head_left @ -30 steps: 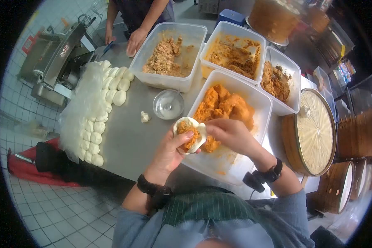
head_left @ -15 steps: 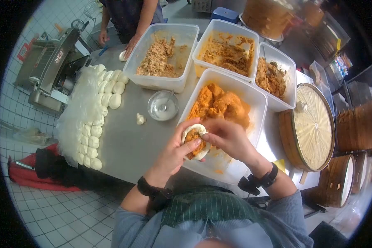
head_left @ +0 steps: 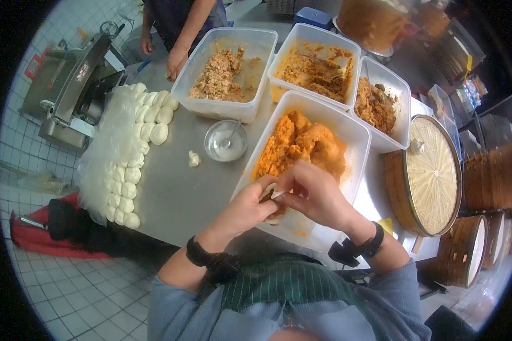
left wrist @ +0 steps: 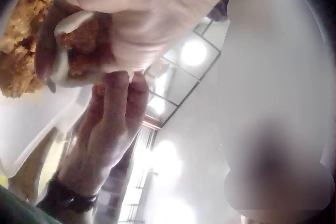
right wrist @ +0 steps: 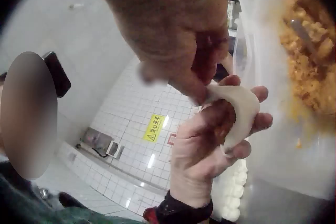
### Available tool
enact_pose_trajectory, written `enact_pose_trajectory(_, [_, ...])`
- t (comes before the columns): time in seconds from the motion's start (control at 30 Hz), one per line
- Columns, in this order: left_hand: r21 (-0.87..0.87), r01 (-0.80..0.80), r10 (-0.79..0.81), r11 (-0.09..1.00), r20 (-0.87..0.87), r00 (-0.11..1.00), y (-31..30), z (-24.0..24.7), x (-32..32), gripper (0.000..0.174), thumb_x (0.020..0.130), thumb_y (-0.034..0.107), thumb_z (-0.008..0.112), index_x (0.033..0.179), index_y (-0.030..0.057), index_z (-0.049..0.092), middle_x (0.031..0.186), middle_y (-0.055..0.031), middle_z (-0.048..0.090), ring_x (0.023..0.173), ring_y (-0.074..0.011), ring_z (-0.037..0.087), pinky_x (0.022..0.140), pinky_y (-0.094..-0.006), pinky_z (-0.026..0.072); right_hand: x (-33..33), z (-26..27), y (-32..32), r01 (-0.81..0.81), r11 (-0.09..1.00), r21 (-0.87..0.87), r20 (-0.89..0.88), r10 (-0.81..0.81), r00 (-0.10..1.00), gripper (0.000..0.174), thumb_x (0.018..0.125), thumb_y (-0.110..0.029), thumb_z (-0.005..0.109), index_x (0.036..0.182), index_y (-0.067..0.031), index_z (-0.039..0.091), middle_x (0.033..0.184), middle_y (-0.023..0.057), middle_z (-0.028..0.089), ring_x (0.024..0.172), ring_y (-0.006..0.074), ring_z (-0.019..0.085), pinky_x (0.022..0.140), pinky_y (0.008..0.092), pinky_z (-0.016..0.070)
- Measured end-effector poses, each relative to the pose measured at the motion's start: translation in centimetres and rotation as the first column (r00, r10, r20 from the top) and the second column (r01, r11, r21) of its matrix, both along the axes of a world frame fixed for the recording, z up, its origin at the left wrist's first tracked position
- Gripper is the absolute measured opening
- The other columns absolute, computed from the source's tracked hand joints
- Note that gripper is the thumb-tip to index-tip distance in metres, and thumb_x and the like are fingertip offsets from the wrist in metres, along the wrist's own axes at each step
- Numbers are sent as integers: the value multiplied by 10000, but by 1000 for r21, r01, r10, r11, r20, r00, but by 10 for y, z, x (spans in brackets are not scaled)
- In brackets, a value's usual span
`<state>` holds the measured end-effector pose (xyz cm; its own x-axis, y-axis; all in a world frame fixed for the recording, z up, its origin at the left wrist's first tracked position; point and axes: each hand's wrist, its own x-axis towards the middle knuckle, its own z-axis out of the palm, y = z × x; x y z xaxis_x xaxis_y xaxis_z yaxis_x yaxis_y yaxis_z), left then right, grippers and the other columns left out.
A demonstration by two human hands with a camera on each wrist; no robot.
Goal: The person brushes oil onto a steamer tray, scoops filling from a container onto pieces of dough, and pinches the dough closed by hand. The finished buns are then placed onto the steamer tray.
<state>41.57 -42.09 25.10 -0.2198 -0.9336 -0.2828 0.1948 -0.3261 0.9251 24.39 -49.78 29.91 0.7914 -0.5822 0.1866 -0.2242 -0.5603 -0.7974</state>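
Observation:
My left hand (head_left: 239, 211) cups a round of white dough (right wrist: 245, 111) filled with orange-brown filling (left wrist: 84, 45). At the dough's edge, the thumb and fingers of my right hand (head_left: 313, 187) pinch a bit of the rim, drawn up into a small fold in the right wrist view. The filling still shows in the middle of the round. From the head view, the fingers hide most of the dough. Both hands are over the near left side of a plastic tub (head_left: 355, 165) holding a mound of orange filling (head_left: 318, 145).
Three more tubs of filling stand behind, one of minced filling (head_left: 219, 77). A glass bowl (head_left: 226, 140) and a dough scrap (head_left: 194, 159) lie left of the tub. Dough balls (head_left: 159, 133) sit partly under plastic. A bamboo steamer (head_left: 432, 170) stands right; another person's hand (head_left: 177, 62) is across the table.
The dough has tilted from facing up to mostly hidden behind the fingers. My right hand has come in closer against its rim. Across the table, the other person's hands have shifted.

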Motion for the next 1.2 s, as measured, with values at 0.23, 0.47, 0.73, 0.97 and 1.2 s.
enact_pose_trajectory(0.23, [243, -71, 156, 968, -353, 923, -1, 28, 17, 429, 889, 154, 533, 1281, 3, 450, 1149, -105, 573, 1038, -175, 576, 789, -391, 520, -7, -11, -7, 199, 965, 172, 37, -208, 977, 181, 771, -86, 716, 927, -36, 639, 844, 88, 573, 718, 214, 586, 648, 306, 492])
enact_pose_trajectory(0.47, [143, -112, 135, 983, -168, 976, 1, 8, 2, 381, 952, 207, 445, 1304, 69, 407, 1188, -65, 500, 1000, -139, 543, 746, -306, 499, -3, -9, -3, 155, 987, 53, 49, -157, 986, 128, 775, -71, 711, 893, -60, 661, 835, 76, 563, 720, 194, 585, 619, 297, 481])
enact_pose_trajectory(0.73, [116, -82, 112, 990, -291, 950, 2, 17, 6, 457, 927, 181, 445, 1356, 40, 372, 1208, -90, 513, 1070, -157, 535, 839, -332, 498, -4, -15, -2, 233, 960, 156, 5, -236, 972, 201, 769, -108, 737, 937, -42, 645, 818, 86, 616, 710, 176, 622, 642, 281, 502])
enact_pose_trajectory(0.97, [-91, -237, 230, 967, -80, 970, -2, 0, 1, 400, 944, 177, 406, 1316, 35, 437, 1155, -48, 541, 1014, -137, 530, 867, -270, 437, -1, -14, -4, 196, 980, 30, 0, -196, 981, 190, 774, -95, 726, 923, -31, 627, 811, 89, 608, 710, 195, 613, 630, 299, 494])
enact_pose_trajectory(1.2, [-79, 14, -9, 997, 62, 998, -3, 3, 9, 422, 930, 162, 416, 1323, 7, 418, 1190, -73, 525, 1068, -143, 516, 907, -268, 413, 2, -12, -1, 195, 958, 208, -37, -192, 981, 227, 767, -107, 733, 939, -20, 612, 813, 90, 606, 728, 192, 613, 660, 303, 498])
